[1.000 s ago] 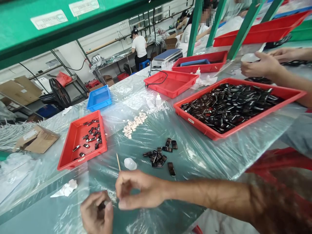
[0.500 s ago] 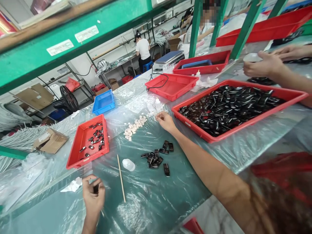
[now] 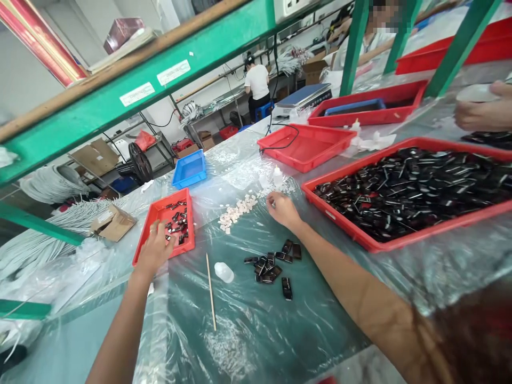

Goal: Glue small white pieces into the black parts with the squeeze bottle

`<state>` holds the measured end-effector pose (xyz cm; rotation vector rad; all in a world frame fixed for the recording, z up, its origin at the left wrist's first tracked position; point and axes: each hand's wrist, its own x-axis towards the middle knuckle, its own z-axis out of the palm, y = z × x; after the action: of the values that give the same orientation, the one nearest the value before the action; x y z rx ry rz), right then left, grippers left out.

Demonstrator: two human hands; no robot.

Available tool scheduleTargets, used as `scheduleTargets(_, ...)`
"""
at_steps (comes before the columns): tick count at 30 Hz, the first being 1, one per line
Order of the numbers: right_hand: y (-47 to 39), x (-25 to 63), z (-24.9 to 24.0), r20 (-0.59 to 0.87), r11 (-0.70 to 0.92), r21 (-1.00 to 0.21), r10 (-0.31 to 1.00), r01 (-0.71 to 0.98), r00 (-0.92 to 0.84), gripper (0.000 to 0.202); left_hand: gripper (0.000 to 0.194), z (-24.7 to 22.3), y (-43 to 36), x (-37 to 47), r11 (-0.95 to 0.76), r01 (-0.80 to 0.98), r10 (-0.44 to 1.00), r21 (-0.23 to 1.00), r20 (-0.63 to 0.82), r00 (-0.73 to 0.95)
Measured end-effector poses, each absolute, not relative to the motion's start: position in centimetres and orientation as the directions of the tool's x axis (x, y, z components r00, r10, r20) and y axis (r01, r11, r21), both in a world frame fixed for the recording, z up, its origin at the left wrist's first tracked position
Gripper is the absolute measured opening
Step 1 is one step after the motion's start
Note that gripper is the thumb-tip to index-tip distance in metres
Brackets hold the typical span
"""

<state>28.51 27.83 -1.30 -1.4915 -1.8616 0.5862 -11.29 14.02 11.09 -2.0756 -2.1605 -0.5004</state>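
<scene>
1. The large red tray (image 3: 362, 238) on the right, heaped with glossy black parts (image 3: 416, 189), lies just beside the person's right forearm. In reaching, the arm would best stay clear of the tray's near rim so nothing is knocked out.
2. The small red tray (image 3: 141, 249) on the left holds a few black parts (image 3: 178, 218). The left hand (image 3: 155, 246) lies over its near corner, fingers loosely bent and slightly spread above the parts; whether it pinches one cannot be told. A part let go low over the tray floor would not bounce out.
3. The right hand (image 3: 283, 209) reaches to the end of the row of small white pieces (image 3: 236, 212), fingertips drawn together at the plastic sheet; whether a piece is caught between them cannot be told. Taking one from the row's end would leave the rest lying as they are.
4. A cluster of black parts (image 3: 274, 264) lies between the arms, near the forearm, which should pass above it.
5. A wooden stick (image 3: 210, 290) and a small clear bottle (image 3: 224, 272) lie just beside each other, apart from both hands.
</scene>
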Motion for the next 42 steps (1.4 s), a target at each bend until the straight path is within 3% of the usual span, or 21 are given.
scheduleTargets(3,24.7,26.9,1.0,0.239,0.424,-0.619,0.904,0.661,-0.355,0.017,0.045,8.6,11.4,-10.2,-0.008,0.975,0.949,0.220,0.310,-0.062)
scheduleTargets(6,21.2,25.1,2.3,0.153,0.579,-0.558,0.776,0.594,-0.612,0.019,0.047,4.7,8.0,-10.2,0.012,0.953,0.943,0.304,0.313,-0.112)
scheduleTargets(9,18.7,24.0,2.4,0.029,0.635,-0.522,0.681,0.570,-0.732,0.028,0.057,1.5,5.7,-11.1,0.053,0.919,0.930,0.390,0.316,-0.188)
scheduleTargets(12,17.7,23.5,2.1,-0.064,0.653,-0.503,0.626,0.566,-0.778,0.013,0.060,0.1,4.9,-12.1,0.070,0.882,0.923,0.466,0.306,-0.235)
scheduleTargets(16,17.7,23.4,2.1,-0.140,0.660,-0.514,0.565,0.548,-0.813,0.008,0.060,0.0,5.0,-12.5,0.045,0.863,0.916,0.503,0.323,-0.237)
scheduleTargets(26,17.0,23.1,2.1,-0.195,0.610,-0.524,0.594,0.594,-0.781,0.018,0.035,0.3,4.4,-10.7,-0.110,0.861,0.897,0.497,0.423,-0.130)
scheduleTargets(29,17.3,23.4,3.1,-0.151,0.582,-0.595,0.597,0.555,-0.788,0.015,0.029,0.5,4.5,-10.2,-0.151,0.862,0.872,0.484,0.476,-0.115)
scheduleTargets(33,17.4,24.2,5.2,0.006,0.540,-0.775,0.526,0.329,-0.850,0.002,0.025,1.1,3.9,-8.7,-0.211,0.861,0.835,0.462,0.544,-0.087)
scheduleTargets(36,16.0,23.5,5.7,0.152,0.487,-0.866,0.471,0.113,-0.869,0.021,0.024,0.9,2.4,-6.8,-0.276,0.845,0.811,0.459,0.583,-0.051)
scheduleTargets(38,14.6,22.1,5.2,0.231,0.465,-0.885,0.442,0.002,-0.867,0.031,0.036,0.2,1.2,-5.4,-0.318,0.818,0.831,0.479,0.556,-0.003)
scheduleTargets(42,12.2,19.2,3.5,0.411,0.440,-0.876,0.471,-0.196,-0.780,0.033,0.082,-2.0,-0.5,-3.3,-0.348,0.809,0.875,0.474,0.473,0.099)
